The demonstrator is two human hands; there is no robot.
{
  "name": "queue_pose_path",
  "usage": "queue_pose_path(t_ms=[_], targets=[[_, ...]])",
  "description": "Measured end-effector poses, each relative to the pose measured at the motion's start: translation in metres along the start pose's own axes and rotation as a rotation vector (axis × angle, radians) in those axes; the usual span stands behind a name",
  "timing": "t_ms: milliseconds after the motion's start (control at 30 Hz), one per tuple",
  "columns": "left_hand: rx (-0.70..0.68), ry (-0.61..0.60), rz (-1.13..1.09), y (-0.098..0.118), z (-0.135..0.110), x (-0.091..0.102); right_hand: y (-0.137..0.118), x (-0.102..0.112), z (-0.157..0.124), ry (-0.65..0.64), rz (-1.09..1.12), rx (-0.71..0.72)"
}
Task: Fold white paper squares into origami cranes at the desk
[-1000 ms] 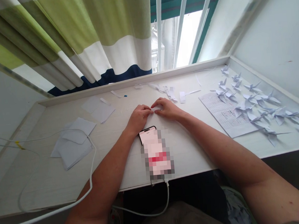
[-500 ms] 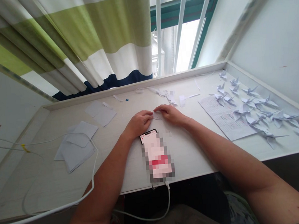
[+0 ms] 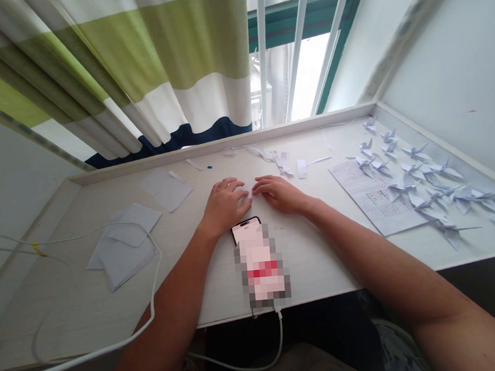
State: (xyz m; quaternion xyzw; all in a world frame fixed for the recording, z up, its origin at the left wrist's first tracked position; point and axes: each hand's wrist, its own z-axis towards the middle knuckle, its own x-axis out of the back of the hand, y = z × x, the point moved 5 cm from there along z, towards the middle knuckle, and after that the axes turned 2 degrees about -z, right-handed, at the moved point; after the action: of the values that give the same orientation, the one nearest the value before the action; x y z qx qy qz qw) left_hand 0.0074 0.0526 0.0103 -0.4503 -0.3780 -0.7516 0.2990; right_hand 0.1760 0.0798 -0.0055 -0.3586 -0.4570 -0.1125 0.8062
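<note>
A small piece of white folded paper [image 3: 250,189] is between my two hands at the middle of the desk, mostly hidden by the fingers. My left hand [image 3: 226,203] pinches its left side with curled fingers. From the right, the fingertips of my right hand [image 3: 280,193] close on the other side. Just below my hands lies a phone [image 3: 248,234] with its screen lit, partly blurred out. Several folded paper cranes [image 3: 413,171] stand at the right, some on a sheet with printed lines [image 3: 371,198].
Stacked white paper sheets [image 3: 128,252] lie at the left, with more squares [image 3: 175,196] behind them. Paper scraps [image 3: 283,162] lie near the desk's back edge. A white cable [image 3: 159,266] loops across my left forearm. A striped curtain [image 3: 168,54] hangs behind the desk [image 3: 317,254].
My left hand has shifted slightly left and its fingers have spread a little. My right fingertips have come down slightly, and less of the paper shows.
</note>
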Motion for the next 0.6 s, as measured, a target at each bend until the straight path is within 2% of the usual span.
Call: queue_pose_path(t_ms=[267, 433, 600], targets=[[-0.041, -0.082, -0.005, -0.007, -0.002, -0.008, 0.002, 0.005, 0.000, 0.094, 0.038, -0.011], [-0.065, -0.090, -0.014, -0.017, -0.001, -0.013, 0.007, -0.003, 0.004, 0.008, -0.026, -0.001], [-0.094, -0.038, -0.094, -0.019, 0.002, -0.011, 0.004, -0.004, 0.007, -0.003, -0.092, -0.007]])
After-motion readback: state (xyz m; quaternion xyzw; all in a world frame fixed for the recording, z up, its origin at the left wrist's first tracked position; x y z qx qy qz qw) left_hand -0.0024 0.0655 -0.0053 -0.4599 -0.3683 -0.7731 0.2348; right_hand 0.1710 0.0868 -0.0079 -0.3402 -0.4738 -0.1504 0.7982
